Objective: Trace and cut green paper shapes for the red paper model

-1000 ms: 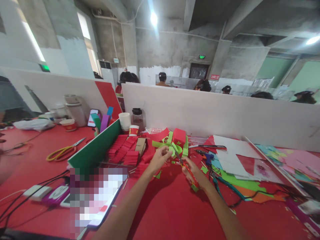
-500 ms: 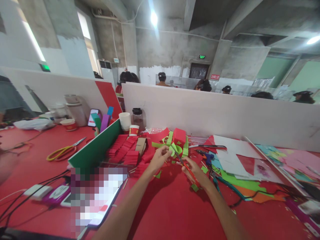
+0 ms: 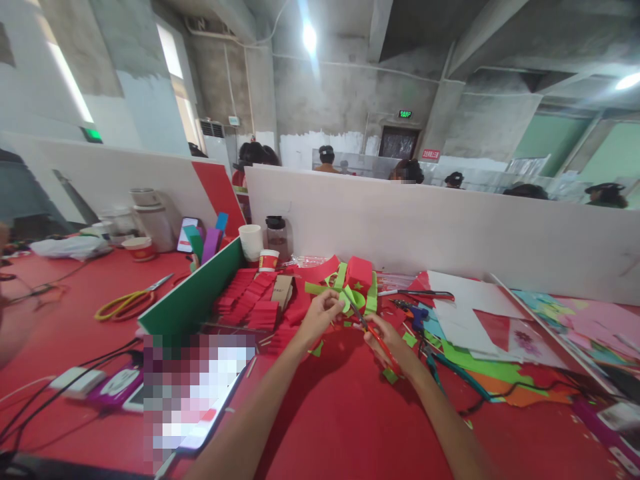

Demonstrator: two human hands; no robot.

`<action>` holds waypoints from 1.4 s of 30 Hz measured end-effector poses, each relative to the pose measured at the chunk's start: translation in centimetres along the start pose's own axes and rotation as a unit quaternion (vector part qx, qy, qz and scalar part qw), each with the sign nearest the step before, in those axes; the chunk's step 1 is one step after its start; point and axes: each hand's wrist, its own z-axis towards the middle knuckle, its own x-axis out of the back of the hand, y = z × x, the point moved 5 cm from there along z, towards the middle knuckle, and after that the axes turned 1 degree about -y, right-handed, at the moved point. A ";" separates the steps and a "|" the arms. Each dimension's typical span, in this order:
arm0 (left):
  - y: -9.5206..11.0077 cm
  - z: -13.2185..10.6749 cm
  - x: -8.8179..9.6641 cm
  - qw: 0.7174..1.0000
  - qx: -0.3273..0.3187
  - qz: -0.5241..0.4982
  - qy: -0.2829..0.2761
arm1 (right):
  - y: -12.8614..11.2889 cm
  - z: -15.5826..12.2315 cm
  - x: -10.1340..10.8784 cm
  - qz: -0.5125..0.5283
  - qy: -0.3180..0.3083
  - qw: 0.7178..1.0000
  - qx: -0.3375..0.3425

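Observation:
My left hand (image 3: 323, 315) pinches a light green paper piece (image 3: 346, 303) above the red table. Closed around red-handled scissors (image 3: 383, 348), my right hand (image 3: 389, 343) holds the blades against that green paper. Behind both hands stands a red paper box (image 3: 359, 272) with a green star on its front and green strips beside it. Folded red paper pieces (image 3: 247, 293) lie in rows to the left. Small green scraps (image 3: 390, 376) are scattered around the hands.
A green divider (image 3: 195, 293) and a lit tablet (image 3: 220, 380) are at left. Paper cups (image 3: 251, 241) and a dark-lidded bottle (image 3: 276, 237) stand by the white partition (image 3: 425, 227). Right of my hand lie a blue glue gun (image 3: 417, 315), white sheets (image 3: 465, 320) and teal-handled pliers (image 3: 463, 375).
Both hands, the scissors and the green paper stay in almost the same place. The whole view has shifted very slightly.

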 end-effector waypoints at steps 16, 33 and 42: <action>-0.3 0.0 -0.3 1.000 -0.002 0.002 -0.010 | 0.4 0.2 -0.4 0.021 -0.003 1.000 -0.006; -0.4 0.2 0.0 1.000 -0.003 0.021 0.010 | 0.0 0.1 -0.8 0.015 -0.004 1.000 0.016; 0.0 -0.1 -0.1 1.000 0.008 0.017 0.005 | 0.5 0.2 -0.8 0.009 -0.002 1.000 0.006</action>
